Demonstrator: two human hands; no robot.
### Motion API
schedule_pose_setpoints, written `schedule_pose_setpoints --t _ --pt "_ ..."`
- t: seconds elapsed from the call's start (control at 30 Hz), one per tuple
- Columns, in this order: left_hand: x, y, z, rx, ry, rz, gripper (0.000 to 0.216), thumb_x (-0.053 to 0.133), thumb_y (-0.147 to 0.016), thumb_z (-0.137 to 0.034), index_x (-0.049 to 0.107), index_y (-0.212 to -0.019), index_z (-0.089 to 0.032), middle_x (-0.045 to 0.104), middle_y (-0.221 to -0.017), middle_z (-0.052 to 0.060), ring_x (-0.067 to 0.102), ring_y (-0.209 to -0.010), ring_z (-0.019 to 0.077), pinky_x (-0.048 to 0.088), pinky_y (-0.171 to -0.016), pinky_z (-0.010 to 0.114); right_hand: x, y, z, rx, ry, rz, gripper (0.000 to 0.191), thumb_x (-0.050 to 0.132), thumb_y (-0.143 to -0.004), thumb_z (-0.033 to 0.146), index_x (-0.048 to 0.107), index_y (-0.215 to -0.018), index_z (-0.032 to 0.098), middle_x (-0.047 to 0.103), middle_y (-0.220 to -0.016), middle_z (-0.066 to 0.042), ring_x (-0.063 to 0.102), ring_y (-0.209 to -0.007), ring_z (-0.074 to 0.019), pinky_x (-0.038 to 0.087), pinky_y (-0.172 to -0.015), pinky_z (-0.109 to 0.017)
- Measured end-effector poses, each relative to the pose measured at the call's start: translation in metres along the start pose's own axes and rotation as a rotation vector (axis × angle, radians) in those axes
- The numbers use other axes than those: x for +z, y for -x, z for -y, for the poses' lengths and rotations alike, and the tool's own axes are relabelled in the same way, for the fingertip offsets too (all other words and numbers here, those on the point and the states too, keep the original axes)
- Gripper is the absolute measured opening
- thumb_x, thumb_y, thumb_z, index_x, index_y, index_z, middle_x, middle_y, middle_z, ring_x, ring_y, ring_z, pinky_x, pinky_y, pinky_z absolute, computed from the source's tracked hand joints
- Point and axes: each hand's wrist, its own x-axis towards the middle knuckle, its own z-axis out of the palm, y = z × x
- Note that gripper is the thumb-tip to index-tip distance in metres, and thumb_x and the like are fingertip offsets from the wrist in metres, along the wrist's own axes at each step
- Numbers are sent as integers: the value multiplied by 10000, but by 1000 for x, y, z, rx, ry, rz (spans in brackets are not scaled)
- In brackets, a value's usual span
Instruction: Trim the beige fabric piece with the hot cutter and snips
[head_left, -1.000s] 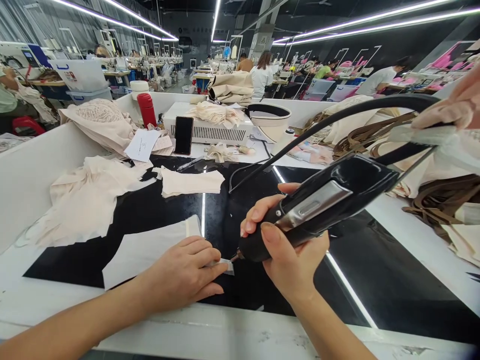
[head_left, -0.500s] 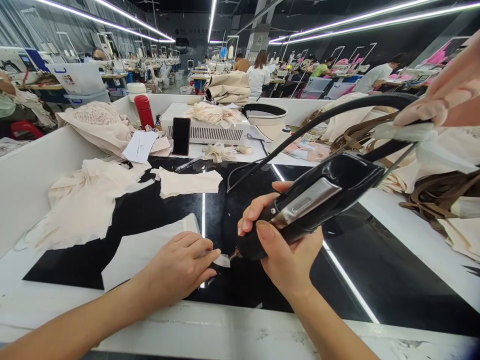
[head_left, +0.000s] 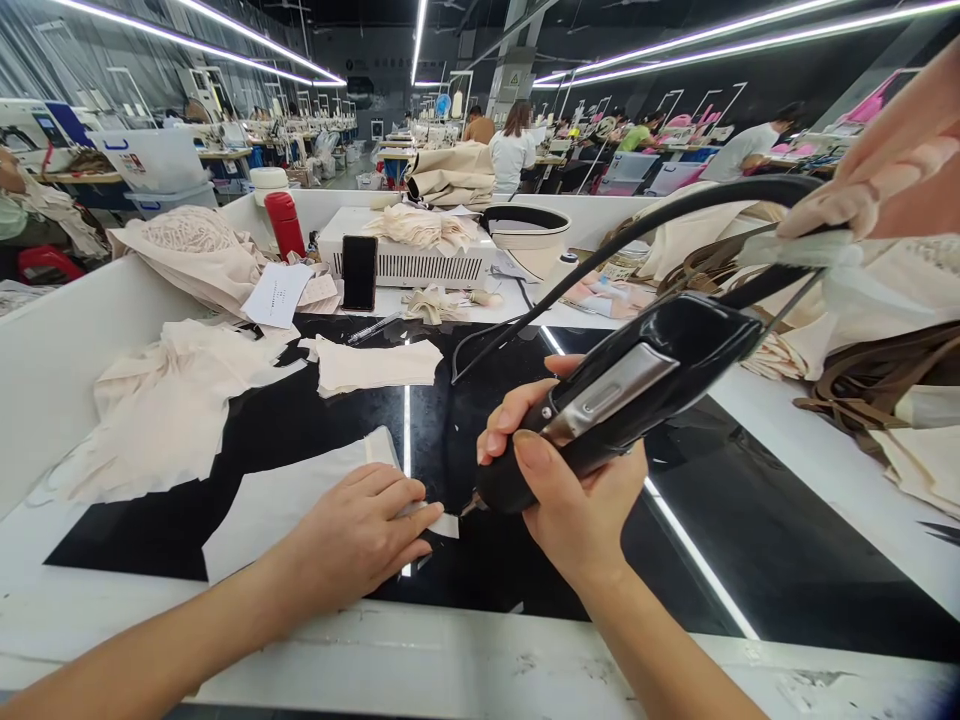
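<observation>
My right hand (head_left: 564, 478) is wrapped round a black corded hand tool (head_left: 637, 385) with a silver plate, its tip pointing down-left at a small pale strip (head_left: 444, 524) on the glossy black worktop (head_left: 337, 410). My left hand (head_left: 360, 535) lies on the strip, fingers together pinning its left end, and rests over a white fabric sheet (head_left: 277, 490). The tool's black cable (head_left: 675, 215) arcs up to the right.
Cream fabric pieces (head_left: 165, 400) and a folded piece (head_left: 375, 362) lie on the left and behind. A phone (head_left: 359, 272), white box (head_left: 409, 262), red bottle (head_left: 286, 222) and bowl (head_left: 529, 235) stand at the back. Brown straps (head_left: 862, 375) pile on the right. Other people work far behind.
Both hands stay nearly where they were; the tool tip remains at the strip. The view has shifted slightly, with the left fingers drawn a little closer on the strip.
</observation>
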Motion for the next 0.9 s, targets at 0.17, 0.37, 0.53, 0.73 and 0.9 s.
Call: schedule_pose_setpoints --t 0.17,0.37,0.53,0.73,0.9 --pt "1 2 0 3 -8 5 235 661 -1077 -262 646 -1290 -163 714 -1137 70 678 -991 248 583 -923 408 1 0 2 -9 -3 -5 466 927 -845 388 625 -1192 306 704 -791 67 643 -561 -129 571 -527 -276" --pt "3 2 0 -6 -10 15 264 703 -1056 -264 636 -1293 -168 711 -1153 71 676 -1007 253 575 -922 402 3 4 1 13 -35 7 444 928 -851 363 638 -1183 307 705 -803 57 664 -576 -128 582 -529 -271" --pt "3 1 0 -3 -16 23 278 730 -1038 -268 636 -1280 -169 705 -1124 61 665 -970 252 575 -902 401 4 6 0 3 -24 11 394 891 -885 321 644 -1192 307 707 -815 56 663 -578 -122 596 -535 -270" --pt "4 1 0 -4 -13 12 295 734 -1040 -281 641 -1295 -168 707 -1141 61 665 -993 253 575 -919 403 3 6 5 12 -23 1 398 899 -879 318 657 -1194 307 715 -808 64 658 -577 -117 589 -536 -257" --pt "5 1 0 1 -10 -8 266 715 -1052 -278 654 -1282 -160 712 -1125 68 674 -996 246 582 -925 392 1 9 8 12 -41 28 423 905 -871 308 655 -1213 308 717 -814 65 658 -581 -123 585 -518 -260"
